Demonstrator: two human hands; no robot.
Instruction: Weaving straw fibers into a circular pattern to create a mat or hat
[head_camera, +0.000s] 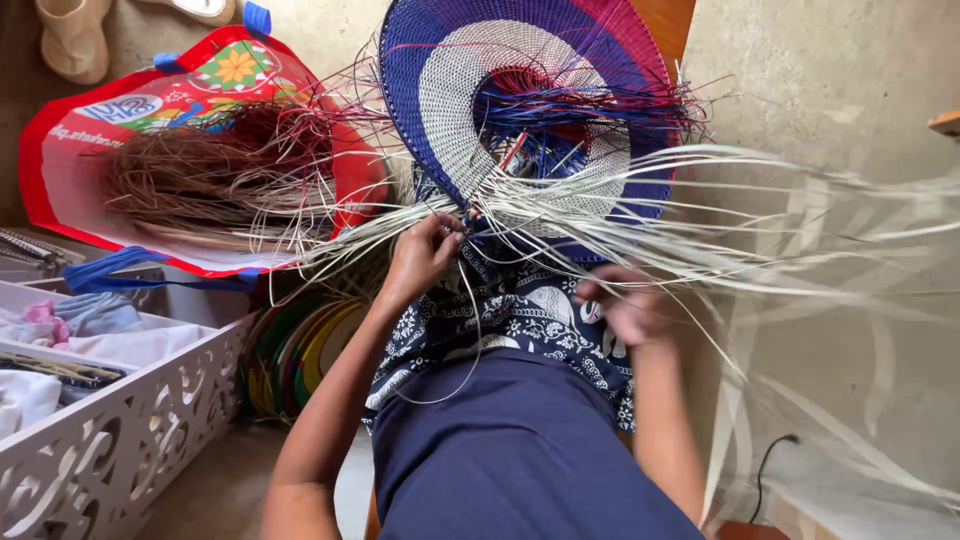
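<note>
White carved-lattice storage box (120, 420) with folded cloths sat at far left. Behind it lay a red printed carrier bag (70, 180), with a bundle of brown and maroon dried fibre strands (200, 180) spilling over its right edge. A stack of finished round woven mats in green and yellow (300, 350) stood on edge below the bag.

Left hand (420, 255) was closed, pinching pale strands at the lower rim of the round woven disc with blue, white and magenta rings (520, 90), which was propped upright on the lap.

Progress, my read: several rings done, outer edge unfinished; the loose pale flat weaving strips (780, 230) fanned right, unwoven.

Right hand (630, 305) was blurred under those strips; seemed curled around some, but grip can't be told.
</note>
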